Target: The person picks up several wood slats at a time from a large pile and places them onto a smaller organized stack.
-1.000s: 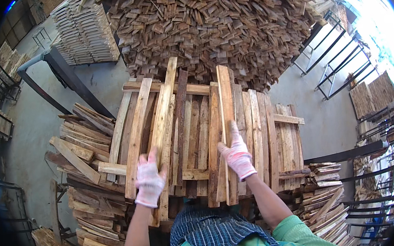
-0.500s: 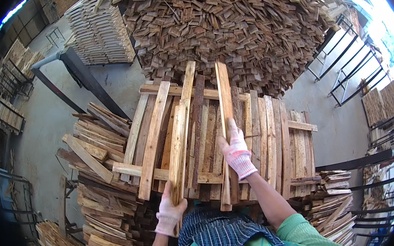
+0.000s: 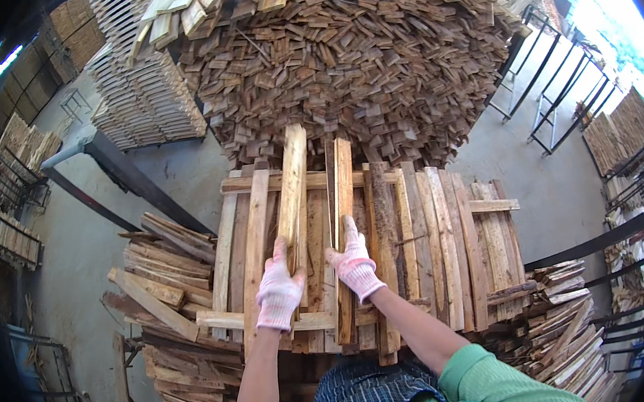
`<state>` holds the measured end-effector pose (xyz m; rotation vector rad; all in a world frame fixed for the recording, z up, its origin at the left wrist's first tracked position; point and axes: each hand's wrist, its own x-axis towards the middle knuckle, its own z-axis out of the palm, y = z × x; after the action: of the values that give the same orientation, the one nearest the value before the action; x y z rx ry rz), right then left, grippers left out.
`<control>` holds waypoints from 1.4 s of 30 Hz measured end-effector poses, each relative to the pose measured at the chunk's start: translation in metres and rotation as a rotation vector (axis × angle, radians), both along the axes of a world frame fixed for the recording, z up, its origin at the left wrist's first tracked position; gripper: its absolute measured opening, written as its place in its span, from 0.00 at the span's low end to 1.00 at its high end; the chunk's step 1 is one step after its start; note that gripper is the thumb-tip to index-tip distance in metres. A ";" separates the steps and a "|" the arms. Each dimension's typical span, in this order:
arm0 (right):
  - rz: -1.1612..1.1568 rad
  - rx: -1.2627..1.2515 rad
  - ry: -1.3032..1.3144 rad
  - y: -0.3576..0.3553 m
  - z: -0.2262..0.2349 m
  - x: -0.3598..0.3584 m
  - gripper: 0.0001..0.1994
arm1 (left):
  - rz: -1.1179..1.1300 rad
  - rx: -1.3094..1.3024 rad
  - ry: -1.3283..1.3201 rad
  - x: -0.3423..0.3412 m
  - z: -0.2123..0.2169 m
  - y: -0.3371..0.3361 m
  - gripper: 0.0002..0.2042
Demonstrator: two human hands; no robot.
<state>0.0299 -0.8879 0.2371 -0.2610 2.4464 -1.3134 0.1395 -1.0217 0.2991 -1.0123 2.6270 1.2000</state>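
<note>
My left hand [image 3: 278, 286], in a pinkish-white knit glove, is closed around a pale wooden slat [image 3: 292, 184] that points away from me. In a matching glove, my right hand [image 3: 355, 266] grips a second wooden slat [image 3: 342, 180], its near end reaching down past the fingers. Both slats lie lengthwise over a layer of side-by-side boards [image 3: 439, 248], a narrow gap between them. Crosswise battens [image 3: 495, 205] pass at the far and near ends of the layer. My palms hide parts of the held slats.
A huge heap of short wood pieces [image 3: 348, 67] rises beyond the boards. Stacked rough slats stand at the left [image 3: 185, 354] and right [image 3: 562, 317]. A dark metal frame [image 3: 141, 176] leans at far left; metal racks [image 3: 567, 92] stand at far right.
Both hands have moved closer together. The left hand and its slat went forward; the right hand shifted left and nearer with its slat. The view has shifted slightly.
</note>
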 end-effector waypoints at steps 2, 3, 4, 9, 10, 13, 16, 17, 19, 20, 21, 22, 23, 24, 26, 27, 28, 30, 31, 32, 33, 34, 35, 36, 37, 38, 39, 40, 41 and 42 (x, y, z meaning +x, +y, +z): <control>-0.020 0.024 -0.085 0.002 0.014 0.007 0.47 | -0.013 -0.180 -0.209 -0.031 -0.025 0.003 0.45; -0.024 0.124 -0.082 0.004 0.008 0.009 0.48 | -0.044 -0.299 -0.220 -0.045 -0.045 0.011 0.44; -0.010 0.216 -0.081 0.001 -0.001 0.015 0.49 | -0.058 -0.426 -0.234 -0.056 -0.070 0.011 0.44; 0.114 0.421 -0.088 0.006 -0.009 0.009 0.48 | -0.076 -0.413 -0.311 -0.082 -0.071 -0.003 0.44; 0.119 0.409 -0.126 0.005 -0.001 0.010 0.48 | -0.084 -0.382 -0.269 -0.079 -0.059 -0.014 0.45; 0.180 0.464 0.062 0.007 0.006 0.013 0.45 | -0.110 -0.236 -0.069 -0.062 -0.025 -0.033 0.46; 0.098 0.294 0.202 0.028 0.061 0.010 0.34 | -0.025 0.000 -0.066 -0.025 0.004 -0.009 0.47; 0.023 0.310 0.437 0.052 0.047 -0.002 0.32 | 0.038 0.108 -0.192 -0.026 0.032 0.017 0.47; -0.078 0.302 0.459 0.078 0.043 -0.012 0.29 | 0.012 0.013 -0.164 0.010 -0.011 0.031 0.45; -0.134 0.316 0.249 0.087 0.051 -0.015 0.29 | -0.030 -0.154 -0.212 0.026 -0.029 0.044 0.43; -0.143 0.160 0.069 0.104 0.022 -0.024 0.30 | -0.096 -0.304 -0.201 0.026 -0.047 0.060 0.42; -0.158 0.002 -0.128 0.115 -0.010 -0.031 0.32 | -0.142 -0.457 -0.196 0.025 -0.059 0.068 0.42; -0.205 -0.120 -0.315 0.130 -0.045 -0.040 0.34 | -0.122 -0.301 -0.236 0.017 -0.051 0.069 0.39; -0.189 -0.205 -0.329 0.113 -0.048 -0.036 0.40 | -0.097 -0.268 -0.203 0.017 -0.054 0.067 0.40; -0.122 -0.109 -0.324 0.065 -0.010 -0.022 0.49 | -0.048 -0.210 -0.154 0.027 -0.063 0.061 0.42; -0.090 -0.095 -0.372 0.047 -0.001 -0.017 0.54 | -0.061 -0.211 -0.091 0.029 -0.071 0.060 0.40; -0.063 -0.141 -0.348 0.038 -0.018 -0.020 0.54 | -0.079 -0.120 -0.050 0.024 -0.058 0.065 0.40; 0.009 -0.182 -0.327 0.018 -0.036 -0.020 0.54 | -0.066 -0.231 -0.062 0.027 -0.077 0.072 0.39; 0.003 -0.203 -0.324 0.018 -0.035 -0.019 0.54 | -0.069 -0.177 -0.093 0.029 -0.069 0.072 0.41; -0.003 -0.224 -0.322 0.018 -0.033 -0.019 0.54 | -0.041 -0.172 -0.021 0.030 -0.065 0.070 0.38; -0.039 -0.230 -0.420 0.012 -0.032 -0.025 0.54 | -0.017 -0.221 0.057 0.031 -0.067 0.064 0.35; -0.042 -0.240 -0.435 0.011 -0.029 -0.023 0.54 | 0.006 -0.272 0.134 0.034 -0.068 0.057 0.32; -0.025 -0.222 -0.403 0.009 -0.033 -0.019 0.54 | 0.103 -0.164 0.174 0.045 -0.066 0.052 0.30; -0.037 -0.201 -0.360 0.013 -0.039 -0.023 0.54 | 0.172 -0.043 0.224 0.047 -0.038 0.051 0.29; -0.043 -0.271 -0.419 0.016 -0.040 -0.024 0.54 | 0.244 0.082 0.263 0.056 -0.011 0.048 0.27; -0.047 -0.346 -0.483 0.017 -0.037 -0.024 0.54 | 0.237 -0.041 0.271 0.064 -0.008 0.037 0.28; -0.043 -0.423 -0.545 0.016 -0.034 -0.023 0.54 | 0.244 -0.169 0.275 0.076 -0.005 0.025 0.28; -0.039 -0.361 -0.502 0.017 -0.033 -0.025 0.54 | 0.210 -0.314 0.212 0.080 -0.008 0.012 0.30; -0.041 -0.299 -0.460 0.020 -0.031 -0.028 0.55 | 0.179 -0.458 0.147 0.082 -0.012 -0.001 0.31; -0.037 -0.239 -0.422 0.022 -0.030 -0.029 0.56 | 0.206 -0.388 0.038 0.076 -0.007 -0.011 0.33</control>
<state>0.0006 -0.8662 0.2066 0.0069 1.9563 -1.5019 0.2157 -1.0327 0.2926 -1.3605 2.9126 0.7545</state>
